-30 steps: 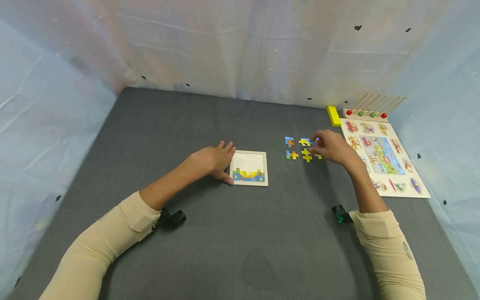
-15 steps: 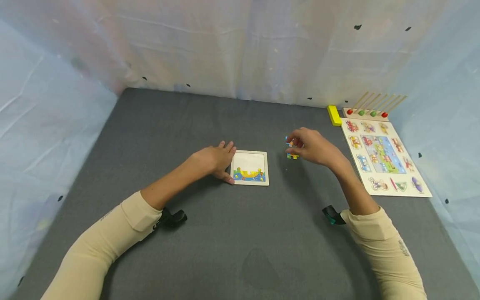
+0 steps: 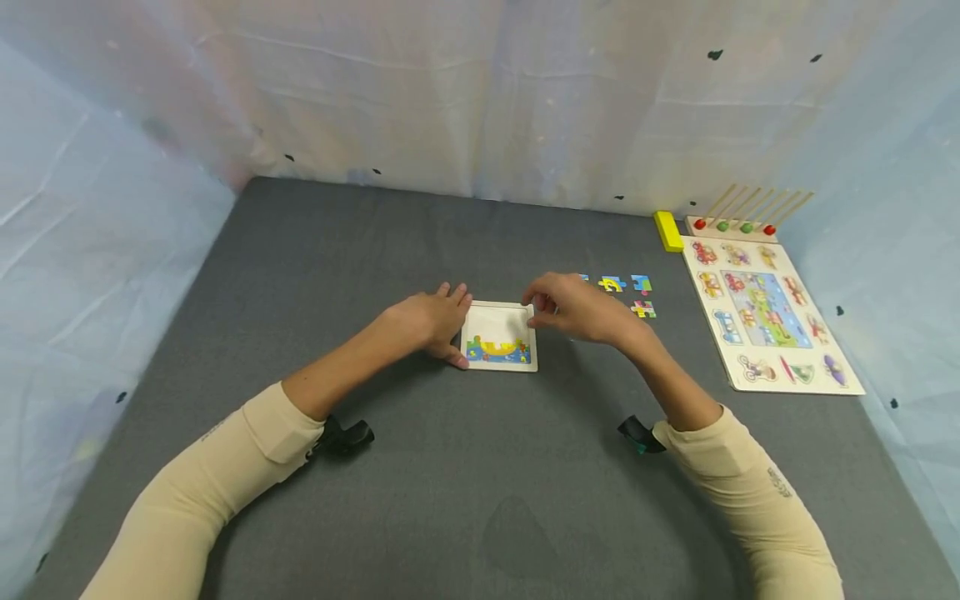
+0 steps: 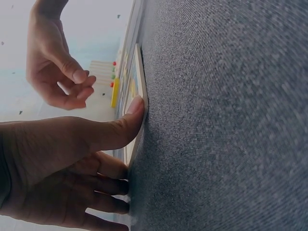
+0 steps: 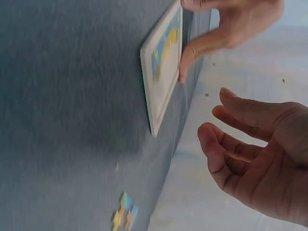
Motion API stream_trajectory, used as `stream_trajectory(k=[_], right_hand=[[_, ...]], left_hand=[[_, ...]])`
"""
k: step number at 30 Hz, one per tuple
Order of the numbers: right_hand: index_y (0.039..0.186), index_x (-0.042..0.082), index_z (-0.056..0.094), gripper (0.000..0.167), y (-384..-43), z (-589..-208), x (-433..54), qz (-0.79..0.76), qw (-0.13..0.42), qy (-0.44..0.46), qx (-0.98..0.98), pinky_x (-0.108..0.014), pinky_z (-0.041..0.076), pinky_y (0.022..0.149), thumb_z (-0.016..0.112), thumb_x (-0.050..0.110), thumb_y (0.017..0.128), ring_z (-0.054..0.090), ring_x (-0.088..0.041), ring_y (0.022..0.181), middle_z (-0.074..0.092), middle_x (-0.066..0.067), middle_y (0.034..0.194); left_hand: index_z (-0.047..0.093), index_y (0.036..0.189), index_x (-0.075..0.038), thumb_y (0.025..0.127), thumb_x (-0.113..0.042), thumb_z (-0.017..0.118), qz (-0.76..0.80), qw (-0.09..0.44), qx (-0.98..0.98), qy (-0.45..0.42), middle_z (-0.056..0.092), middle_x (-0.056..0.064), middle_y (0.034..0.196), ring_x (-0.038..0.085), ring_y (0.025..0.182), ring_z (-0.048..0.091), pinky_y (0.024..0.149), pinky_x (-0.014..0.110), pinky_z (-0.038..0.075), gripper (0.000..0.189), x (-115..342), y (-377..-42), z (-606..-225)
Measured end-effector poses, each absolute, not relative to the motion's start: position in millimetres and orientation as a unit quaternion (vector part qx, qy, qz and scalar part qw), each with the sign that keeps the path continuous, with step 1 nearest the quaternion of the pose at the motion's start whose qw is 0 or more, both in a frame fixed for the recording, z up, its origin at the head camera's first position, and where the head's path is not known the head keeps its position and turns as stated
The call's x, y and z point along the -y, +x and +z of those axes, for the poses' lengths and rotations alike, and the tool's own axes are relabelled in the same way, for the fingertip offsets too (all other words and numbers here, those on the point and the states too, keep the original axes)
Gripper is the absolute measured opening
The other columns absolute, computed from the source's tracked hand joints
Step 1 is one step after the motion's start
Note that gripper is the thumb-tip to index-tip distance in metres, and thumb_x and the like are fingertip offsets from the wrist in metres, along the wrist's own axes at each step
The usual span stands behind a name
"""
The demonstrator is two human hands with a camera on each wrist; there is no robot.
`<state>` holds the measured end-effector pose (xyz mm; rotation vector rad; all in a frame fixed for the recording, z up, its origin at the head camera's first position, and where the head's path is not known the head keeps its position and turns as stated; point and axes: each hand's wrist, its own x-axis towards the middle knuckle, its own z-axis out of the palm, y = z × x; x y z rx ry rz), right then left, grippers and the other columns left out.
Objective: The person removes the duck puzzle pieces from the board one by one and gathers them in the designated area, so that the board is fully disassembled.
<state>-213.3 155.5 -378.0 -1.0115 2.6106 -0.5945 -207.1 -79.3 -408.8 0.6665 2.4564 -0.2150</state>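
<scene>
Left hand: my left hand [image 3: 429,321] rests flat on the grey surface [image 3: 420,467], thumb [image 4: 126,126] pressed against the near-left edge of the puzzle tray [image 3: 499,336], fingers straight, nothing gripped.

Right hand: my right hand [image 3: 576,307] hovers over the tray's far-right corner, fingers loosely bent. In the right-wrist view the fingers [image 5: 226,149] look spread and bare, and the head view hides the fingertips behind the knuckles, so I cannot tell for sure whether a piece sits between them.

Puzzle tray: mid-surface, lying flat, its near row already filled with a yellow-and-blue picture, its far part showing bare white board.

Loose pieces: the loose pieces [image 3: 622,293] lie in a small cluster on the surface just right of the tray, partly covered by my right hand, apart from the tray rim.

Doing it well: I judge the thumb brace matters here, so the tray does not slide when anything is pressed into it. Any piece should come down flat, tabs lined up with the filled row, then be pushed gently from above.

Elsewhere: a big wooden peg puzzle [image 3: 765,312] lies at the right edge, with a yellow block [image 3: 667,230] and a rack of sticks with coloured beads [image 3: 742,218] at its far end.
</scene>
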Motion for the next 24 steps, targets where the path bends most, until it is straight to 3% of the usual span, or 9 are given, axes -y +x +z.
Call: stream_trajectory(k=[7, 13, 24], right_hand=[[0.123, -0.004, 0.070, 0.030, -208, -392, -129, -0.196, 0.177, -0.403, -0.876, -0.039, 0.052, 0.080, 0.074, 0.005, 0.095, 0.060, -0.025, 0.086, 0.068, -0.018, 0.102], [0.126, 0.000, 0.070, 0.032, -207, -408, -111, -0.178, 0.203, -0.407, -0.873, -0.036, 0.049, 0.081, 0.074, 0.004, 0.095, 0.056, -0.020, 0.082, 0.067, -0.014, 0.100], [0.117, -0.001, 0.072, 0.023, -206, -418, -105, -0.186, 0.181, -0.421, -0.869, -0.036, 0.051, 0.081, 0.072, -0.004, 0.094, 0.058, -0.020, 0.082, 0.068, -0.015, 0.099]], left_hand=[[0.011, 0.166, 0.001, 0.092, -0.068, 0.067, -0.082, 0.289, -0.920, 0.251, 0.006, 0.021, 0.176, 0.042, 0.164, 0.012, 0.129, 0.056, 0.028, 0.116, 79, -208, -409], [0.011, 0.166, 0.002, 0.093, -0.065, 0.067, -0.076, 0.290, -0.920, 0.251, 0.005, 0.021, 0.176, 0.041, 0.164, 0.011, 0.129, 0.056, 0.028, 0.115, 80, -206, -409], [0.010, 0.166, 0.001, 0.091, -0.066, 0.068, -0.073, 0.286, -0.923, 0.246, 0.005, 0.020, 0.176, 0.041, 0.164, 0.011, 0.129, 0.057, 0.028, 0.116, 79, -204, -408]])
